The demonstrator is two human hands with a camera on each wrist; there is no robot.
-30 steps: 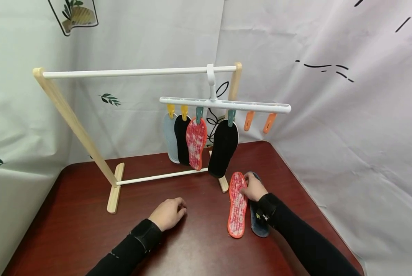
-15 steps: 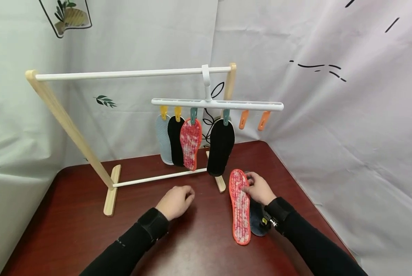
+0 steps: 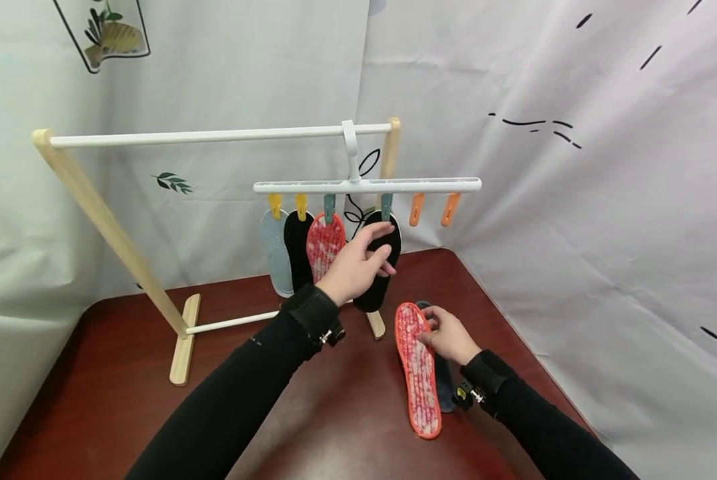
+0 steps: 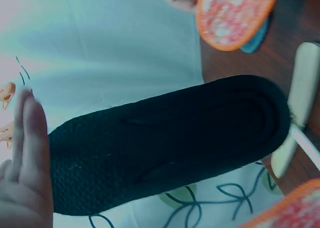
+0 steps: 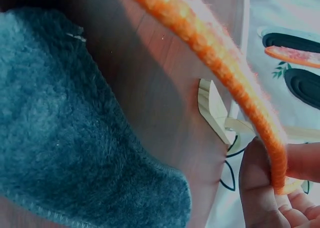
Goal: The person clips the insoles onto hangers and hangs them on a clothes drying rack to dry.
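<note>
Left hand fingers, straight, touch the hanging black insole; right hand pinches the orange insole, which could slip from the thin-edge grip.

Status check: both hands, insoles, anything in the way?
Left hand open, touching hanging black insole. Right hand pinching orange insole edge, lifting it. Nothing blocking.

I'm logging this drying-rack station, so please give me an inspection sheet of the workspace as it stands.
Surface: dark red table, glossy, no spills seen.
Job's things: orange insole lifted at its toe end, overlapping a blue-grey insole on the table; black insole hangs from a teal clip.
Clutter: nothing seen.
Hands: right hand pinches the orange insole's edge; left hand touches the black insole with straight fingers.
Cables: nothing seen.
Surroundings: wooden rack, white clip hanger with two free orange clips, white printed cloth backdrop.
</note>
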